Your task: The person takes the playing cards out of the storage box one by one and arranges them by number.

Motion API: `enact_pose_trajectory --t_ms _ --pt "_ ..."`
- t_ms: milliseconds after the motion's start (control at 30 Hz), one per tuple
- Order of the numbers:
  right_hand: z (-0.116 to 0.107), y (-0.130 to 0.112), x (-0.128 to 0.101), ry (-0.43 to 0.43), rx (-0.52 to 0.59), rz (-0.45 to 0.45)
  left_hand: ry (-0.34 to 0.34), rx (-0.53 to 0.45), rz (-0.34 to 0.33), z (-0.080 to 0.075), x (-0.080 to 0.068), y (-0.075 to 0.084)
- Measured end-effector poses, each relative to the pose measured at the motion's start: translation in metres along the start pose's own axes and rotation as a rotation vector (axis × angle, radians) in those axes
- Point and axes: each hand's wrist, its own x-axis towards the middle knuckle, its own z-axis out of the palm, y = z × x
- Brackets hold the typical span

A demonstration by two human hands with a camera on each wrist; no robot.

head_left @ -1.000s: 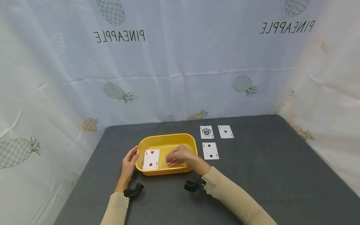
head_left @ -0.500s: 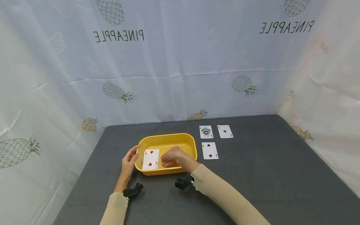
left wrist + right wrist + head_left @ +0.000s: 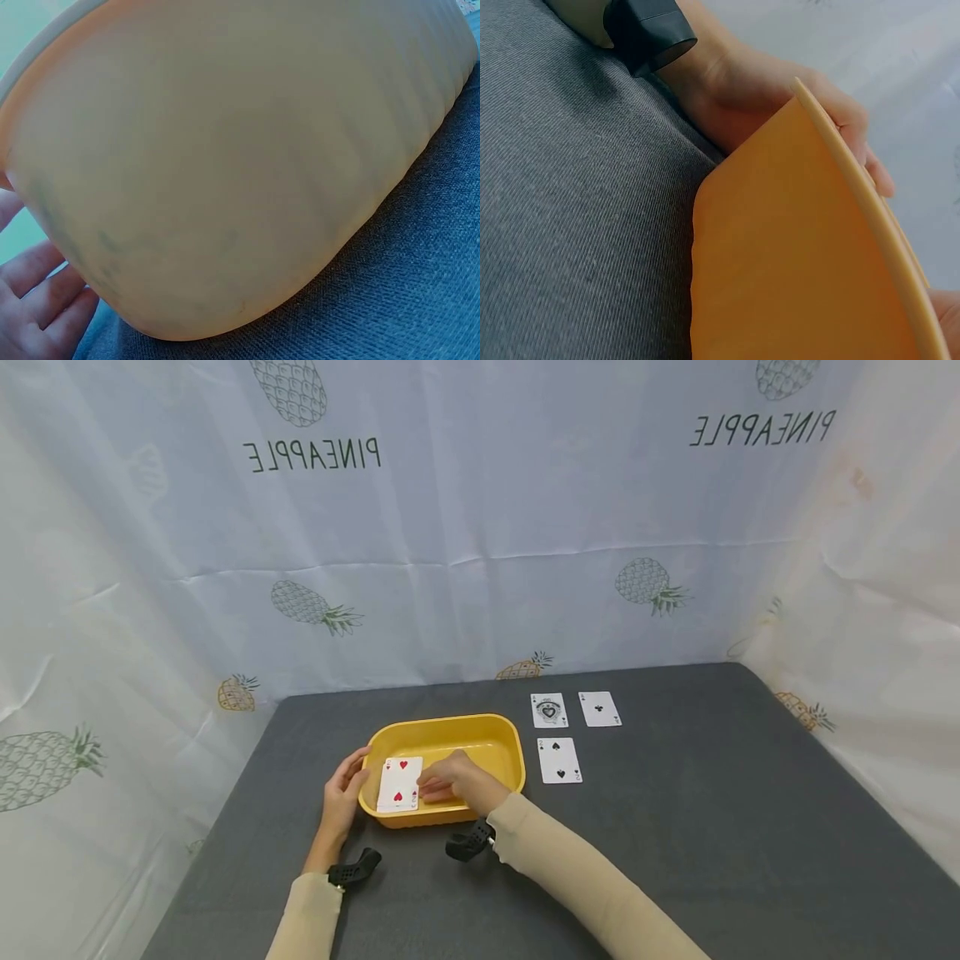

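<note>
A shallow yellow plastic tray stands on the dark cloth. A small stack of white playing cards, with a two of hearts on top, lies in its left part. My left hand rests against the tray's left end, fingers fairly straight along the outer wall in the left wrist view. My right hand reaches over the near rim, its fingertips at the right edge of the stack with relaxed fingers. Whether a card is between its fingers is too small to tell. In the right wrist view, the tray's wall hides most of the right hand.
Right of the tray lie three face-up cards: a two of spades, an ornate ace and an ace of clubs. Dark cloth covers the table. A pineapple-print curtain hangs around the back and sides.
My right hand has moved left inside the tray, from its middle to the edge of the card stack. The left hand stays at the left end. The three cards outside lie as before.
</note>
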Motion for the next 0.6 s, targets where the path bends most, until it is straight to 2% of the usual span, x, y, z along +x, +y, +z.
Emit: enact_pose_trajectory --t_ms 100,233,600 --pt "0.007 -0.002 0.003 0.058 0.011 0.024 0.003 -0.004 -0.001 -0.001 0.0 0.0" --pt "0.013 -0.001 0.004 0.107 -0.006 0.009 -0.001 -0.02 0.018 0.0 0.001 -0.001" --pt "0.021 0.0 0.004 0.097 -0.131 -0.019 -0.002 -0.042 0.053 0.0 -0.002 0.0"
